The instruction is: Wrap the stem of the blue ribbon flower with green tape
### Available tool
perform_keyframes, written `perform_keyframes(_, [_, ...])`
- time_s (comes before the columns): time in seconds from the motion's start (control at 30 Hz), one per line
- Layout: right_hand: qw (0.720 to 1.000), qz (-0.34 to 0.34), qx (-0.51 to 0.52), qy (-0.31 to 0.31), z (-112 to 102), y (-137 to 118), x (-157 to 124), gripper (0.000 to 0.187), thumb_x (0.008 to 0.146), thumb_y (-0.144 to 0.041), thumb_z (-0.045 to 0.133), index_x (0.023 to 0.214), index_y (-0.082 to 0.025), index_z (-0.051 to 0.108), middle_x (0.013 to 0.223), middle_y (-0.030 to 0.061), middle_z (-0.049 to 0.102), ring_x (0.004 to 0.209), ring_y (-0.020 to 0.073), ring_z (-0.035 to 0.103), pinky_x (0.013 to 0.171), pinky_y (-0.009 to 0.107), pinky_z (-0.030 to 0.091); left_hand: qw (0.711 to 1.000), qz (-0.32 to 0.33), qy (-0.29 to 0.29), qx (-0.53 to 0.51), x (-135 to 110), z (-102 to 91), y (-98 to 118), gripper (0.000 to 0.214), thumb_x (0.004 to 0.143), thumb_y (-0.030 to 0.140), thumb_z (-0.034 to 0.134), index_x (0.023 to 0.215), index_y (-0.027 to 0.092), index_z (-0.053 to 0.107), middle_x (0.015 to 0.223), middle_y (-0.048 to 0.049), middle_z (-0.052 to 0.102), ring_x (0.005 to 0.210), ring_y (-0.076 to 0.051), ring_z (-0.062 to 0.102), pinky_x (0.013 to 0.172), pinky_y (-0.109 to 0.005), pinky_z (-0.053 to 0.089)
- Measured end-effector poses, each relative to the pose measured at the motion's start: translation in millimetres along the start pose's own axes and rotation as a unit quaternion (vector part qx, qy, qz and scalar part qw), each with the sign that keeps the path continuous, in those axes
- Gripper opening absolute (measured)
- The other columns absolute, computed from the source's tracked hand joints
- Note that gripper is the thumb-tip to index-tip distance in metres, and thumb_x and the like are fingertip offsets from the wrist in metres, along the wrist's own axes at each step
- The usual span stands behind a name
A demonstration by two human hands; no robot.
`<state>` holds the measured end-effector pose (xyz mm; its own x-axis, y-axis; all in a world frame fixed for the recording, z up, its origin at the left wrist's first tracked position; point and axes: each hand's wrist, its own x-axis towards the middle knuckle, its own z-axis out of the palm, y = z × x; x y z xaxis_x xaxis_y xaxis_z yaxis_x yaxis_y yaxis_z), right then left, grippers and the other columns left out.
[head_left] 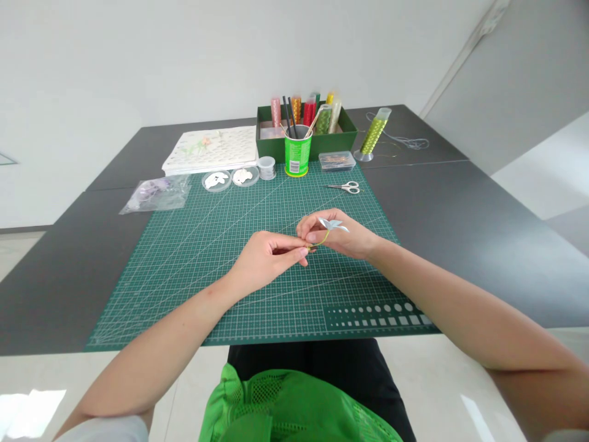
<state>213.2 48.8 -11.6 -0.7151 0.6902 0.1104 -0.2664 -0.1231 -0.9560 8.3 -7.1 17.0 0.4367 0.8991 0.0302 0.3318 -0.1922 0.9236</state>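
Above the middle of the green cutting mat (184, 264), my two hands meet at a small artificial flower (333, 225). Its pale bluish-white petals stand in front of my right hand (343, 236), and a thin yellow-green stem curves down to the left. My left hand (267, 258) pinches the stem's lower end between thumb and fingertips. My right hand's thumb and fingers are closed together on the stem just beside it. What exactly lies between the fingertips is partly hidden.
Scissors (345, 187) lie toward the mat's far right, with a small clear box (337, 161) behind. A green can (297, 153) of sticks stands before a dark green box (271, 147) of thread spools. Dishes of white pieces (216, 180), a plastic bag (159, 193) and a white stack (216, 150) are left.
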Motion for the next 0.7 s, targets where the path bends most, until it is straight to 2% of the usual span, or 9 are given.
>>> perform_keyframes(0.13, [0.999, -0.020, -0.040, 0.031, -0.7, -2.5, 0.8, 0.020, 0.082, -0.035, 0.087, 0.080, -0.018, 0.076, 0.080, -0.0006, 0.070, 0.074, 0.0131, 0.064, 0.075, 0.031, 0.054, 0.999, 0.020, 0.043, 0.021, -1.0, -0.9, -1.2, 0.022, 0.092, 0.031, 0.067, 0.089, 0.019, 0.085, 0.071, -0.0027, 0.078, 0.051, -0.010, 0.055, 0.053, -0.023, 0.041])
perform_keyframes(0.23, [0.996, -0.028, -0.063, 0.051, -0.6, -3.4, 0.9, 0.023, 0.083, -0.038, 0.086, 0.080, -0.019, 0.075, 0.083, -0.0004, 0.070, 0.078, 0.0136, 0.064, 0.082, 0.033, 0.054, 0.996, 0.024, 0.076, 0.028, -1.9, -1.3, -2.2, 0.022, 0.092, 0.030, 0.068, 0.100, 0.020, 0.086, 0.075, -0.0031, 0.080, 0.054, -0.012, 0.061, 0.055, -0.024, 0.047])
perform_keyframes(0.43, [0.991, -0.020, -0.081, 0.103, -2.7, 1.7, 0.4, 0.024, 0.080, -0.041, 0.087, 0.085, -0.019, 0.076, 0.086, -0.0004, 0.071, 0.083, 0.0149, 0.064, 0.089, 0.036, 0.051, 0.994, 0.026, 0.103, 0.028, -1.0, -2.3, -3.4, 0.021, 0.092, 0.031, 0.070, 0.103, 0.022, 0.086, 0.081, -0.0032, 0.082, 0.066, -0.016, 0.071, 0.062, -0.025, 0.055])
perform_keyframes(0.7, [0.984, -0.006, -0.079, 0.161, -0.3, 6.0, 0.5, 0.024, 0.076, -0.038, 0.088, 0.086, -0.020, 0.075, 0.085, -0.0010, 0.071, 0.083, 0.0150, 0.063, 0.088, 0.035, 0.049, 0.989, 0.017, 0.146, -0.001, 0.9, -2.3, -4.1, 0.020, 0.089, 0.029, 0.072, 0.102, 0.022, 0.086, 0.085, -0.0036, 0.083, 0.061, -0.014, 0.068, 0.060, -0.024, 0.055])
